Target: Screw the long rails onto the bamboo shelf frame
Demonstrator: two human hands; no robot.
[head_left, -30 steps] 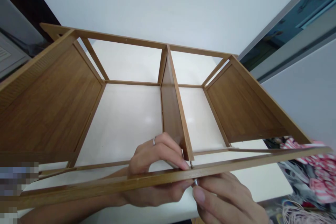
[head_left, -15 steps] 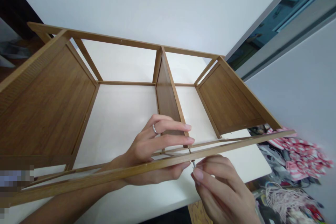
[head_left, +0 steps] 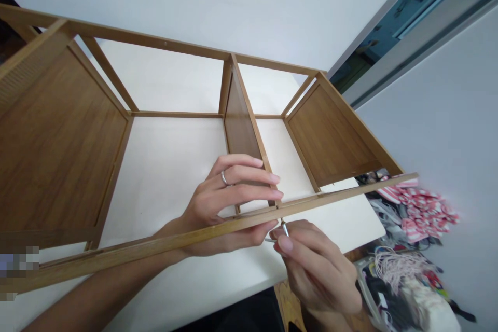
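Observation:
My left hand (head_left: 229,207), a ring on one finger, is closed around the front wooden rail (head_left: 175,237) where it meets the middle divider panel (head_left: 243,119). Its fingers lie against the divider's edge from above, while the thumb presses under the rail. Just below that joint, my right hand (head_left: 315,264) pinches a small metal screw (head_left: 285,228) between thumb and fingers, pointed up at the rail's underside. A thin metal rod (head_left: 269,239) pokes out left of those fingertips; whether it joins the screw I cannot tell.
The wooden frame lies on a white table (head_left: 171,161), with a left side panel (head_left: 58,155), a right side panel (head_left: 330,129) and a back rail (head_left: 155,44). Red-and-white striped cloth (head_left: 424,212) and pale cords (head_left: 397,267) are piled at the right.
The camera view has shifted, so the frame sits higher and further left. The rail appears closer to the divider's end. My right hand still holds the screw under the rail.

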